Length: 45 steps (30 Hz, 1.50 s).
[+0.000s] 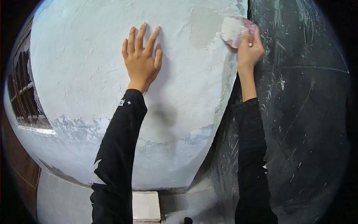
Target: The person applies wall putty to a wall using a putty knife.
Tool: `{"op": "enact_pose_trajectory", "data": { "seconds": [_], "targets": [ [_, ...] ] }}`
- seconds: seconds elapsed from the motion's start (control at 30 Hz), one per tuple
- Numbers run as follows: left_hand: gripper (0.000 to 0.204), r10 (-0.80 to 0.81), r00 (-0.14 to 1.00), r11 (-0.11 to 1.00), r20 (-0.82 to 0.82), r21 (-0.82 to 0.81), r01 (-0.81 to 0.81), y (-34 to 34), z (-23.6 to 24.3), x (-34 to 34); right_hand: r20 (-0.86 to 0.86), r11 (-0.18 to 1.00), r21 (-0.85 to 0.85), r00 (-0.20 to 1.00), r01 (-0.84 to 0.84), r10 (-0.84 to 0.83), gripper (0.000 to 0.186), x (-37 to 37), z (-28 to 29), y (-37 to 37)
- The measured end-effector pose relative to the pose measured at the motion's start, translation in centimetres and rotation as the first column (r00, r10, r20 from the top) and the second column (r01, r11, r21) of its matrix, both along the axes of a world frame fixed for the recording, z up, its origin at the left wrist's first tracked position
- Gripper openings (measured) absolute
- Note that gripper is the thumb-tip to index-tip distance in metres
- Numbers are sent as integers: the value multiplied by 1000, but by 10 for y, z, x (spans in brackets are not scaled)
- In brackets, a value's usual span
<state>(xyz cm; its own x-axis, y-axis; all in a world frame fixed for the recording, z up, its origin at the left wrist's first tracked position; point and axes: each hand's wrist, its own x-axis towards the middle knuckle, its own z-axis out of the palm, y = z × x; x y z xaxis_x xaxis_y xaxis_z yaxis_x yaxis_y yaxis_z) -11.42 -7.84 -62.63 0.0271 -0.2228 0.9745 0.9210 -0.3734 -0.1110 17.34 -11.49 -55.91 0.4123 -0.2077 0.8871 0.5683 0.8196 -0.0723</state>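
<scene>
My left hand (143, 59) rests with fingers spread on the white plastered wall (179, 86), near its upper middle. My right hand (250, 52) grips a blurred white and dark-red pad (231, 30) against the wall's upper right edge, beside a greyer patch of plaster (203, 24). What the pad is made of I cannot make out. Just right of that edge is a dark, scuffed surface (305, 112) with white smears.
A barred window (28, 86) is set in the wall at the left. A brown panel (20, 156) stands below it. A pale rectangular object (145, 205) lies at the wall's foot on the grey tiled floor (61, 198).
</scene>
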Motion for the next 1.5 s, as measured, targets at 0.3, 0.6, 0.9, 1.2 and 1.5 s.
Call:
{"op": "enact_pose_trajectory", "data": {
  "seconds": [0.3, 0.6, 0.9, 1.2, 1.5],
  "targets": [
    [52, 8, 1000, 1000, 2, 3, -8, -6, 1, -7, 96, 1000, -27, 995, 9, -6, 42, -49, 51, 29],
    [52, -12, 1000, 1000, 9, -15, 12, -3, 0, 1, 115, 959, -141, 959, -244, 261, 46, -15, 33, -1],
    [53, -10, 1000, 1000, 9, -19, 11, -2, 1, -1, 8, 975, 43, 976, -217, 216, 38, -7, 4, -6],
    [55, -58, 996, 997, -61, -62, 54, -5, 1, -7, -123, 999, -51, 992, -11, 5, 45, -6, -15, -12],
    [52, -169, 982, 964, -87, -221, 147, -48, -49, -39, -60, 939, -203, 961, -277, 271, 38, -75, -71, -83]
  ]
}}
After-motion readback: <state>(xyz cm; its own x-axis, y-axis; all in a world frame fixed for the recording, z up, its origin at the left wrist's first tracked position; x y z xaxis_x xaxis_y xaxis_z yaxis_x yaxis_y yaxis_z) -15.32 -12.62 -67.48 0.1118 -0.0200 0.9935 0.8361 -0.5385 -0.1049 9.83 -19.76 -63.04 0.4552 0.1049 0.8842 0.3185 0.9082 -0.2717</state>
